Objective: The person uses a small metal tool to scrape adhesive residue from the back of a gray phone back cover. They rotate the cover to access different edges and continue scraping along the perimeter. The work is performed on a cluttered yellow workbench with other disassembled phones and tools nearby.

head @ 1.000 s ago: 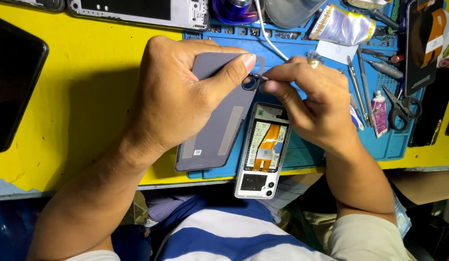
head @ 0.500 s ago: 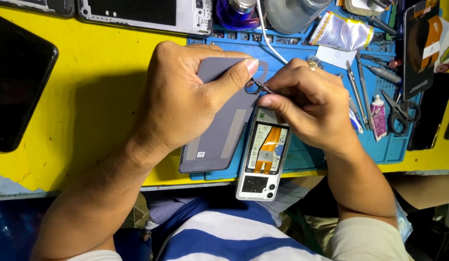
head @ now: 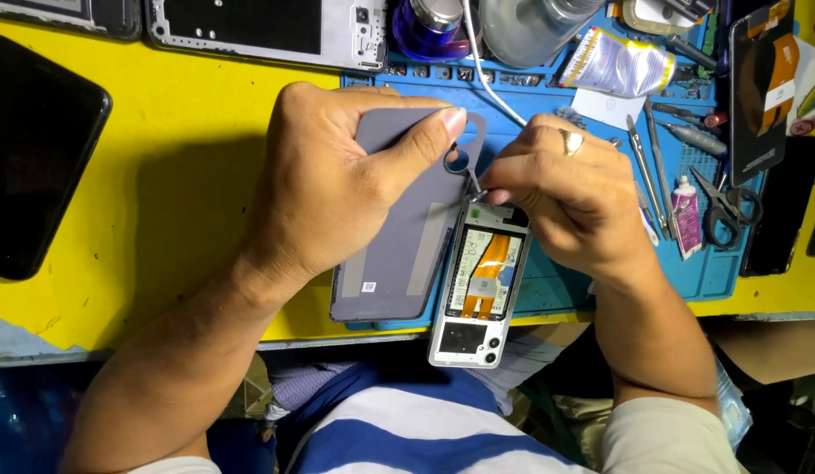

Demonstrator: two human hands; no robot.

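Phone (head: 478, 290), stripped of its back, lies near the centre of my view on the blue mat (head: 565, 290), its lower end hanging over the bench edge toward me; an orange flex cable (head: 488, 268) runs down its exposed middle. My left hand (head: 337, 193) is closed around the grey back cover (head: 399, 237), thumb pressed across the top, the cover lying just at 9 o'clock of the phone and touching its side; a camera hole (head: 457, 161) is cut in the cover's upper right corner. My right hand (head: 570, 197), a ring (head: 571, 141) on one finger, is pinched shut on a thin metal tool (head: 471, 180) whose tip meets the phone's top edge, right below that hole; what kind of tool I cannot tell.

At 12 o'clock stand a purple bottle (head: 429, 26) and a clear container (head: 530, 26), with a white cable (head: 491, 75) trailing between them down to my fingers; at 11 o'clock lies a silver phone frame (head: 258, 31). At 9 o'clock, well apart on the yellow bench (head: 171, 167), rests a dark screen panel (head: 39, 158). At 3 o'clock, on the mat's right side, lie tweezers (head: 644, 171), a small glue tube (head: 686, 215) and scissors (head: 728, 206); a crumpled foil pouch (head: 622, 61) sits at 1 o'clock.
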